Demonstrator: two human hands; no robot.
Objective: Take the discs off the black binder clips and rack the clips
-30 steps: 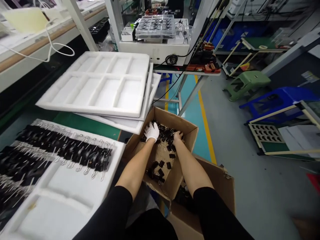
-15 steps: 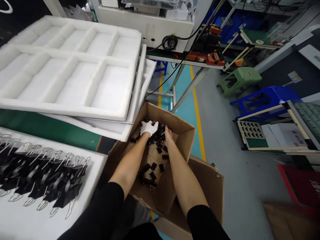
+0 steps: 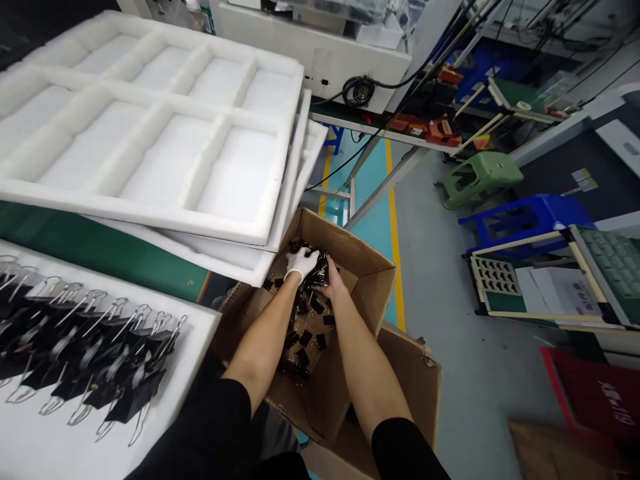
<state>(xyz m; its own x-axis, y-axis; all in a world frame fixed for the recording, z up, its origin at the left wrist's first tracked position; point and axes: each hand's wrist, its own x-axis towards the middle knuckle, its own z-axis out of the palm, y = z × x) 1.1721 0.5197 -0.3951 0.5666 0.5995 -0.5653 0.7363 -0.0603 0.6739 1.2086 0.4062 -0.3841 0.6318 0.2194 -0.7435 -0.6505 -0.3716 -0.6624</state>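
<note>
Both hands are down inside an open cardboard box (image 3: 367, 257). My left hand (image 3: 301, 263), in a white glove, curls round the left side of a heap of black binder clips (image 3: 317, 272). Bare-skinned, my right hand (image 3: 334, 281) cups the same heap from the right, its fingers partly hidden. Loose black clips (image 3: 304, 338) lie scattered on the box floor nearer to me. On a white foam tray (image 3: 200, 333) at the left stand rows of larger black binder clips (image 3: 65, 353) with wire handles.
Stacked white foam trays with compartments (image 3: 165, 157) overhang the green table (image 3: 100, 247) beside the box. A second cardboard box (image 3: 425, 393) stands at its right. Farther right are a green stool (image 3: 483, 175), a blue stool (image 3: 530, 217) and a cart (image 3: 540, 313).
My hands have drawn closer together round the clips, and the heap between them looks more gathered. The whole view has shifted a little.
</note>
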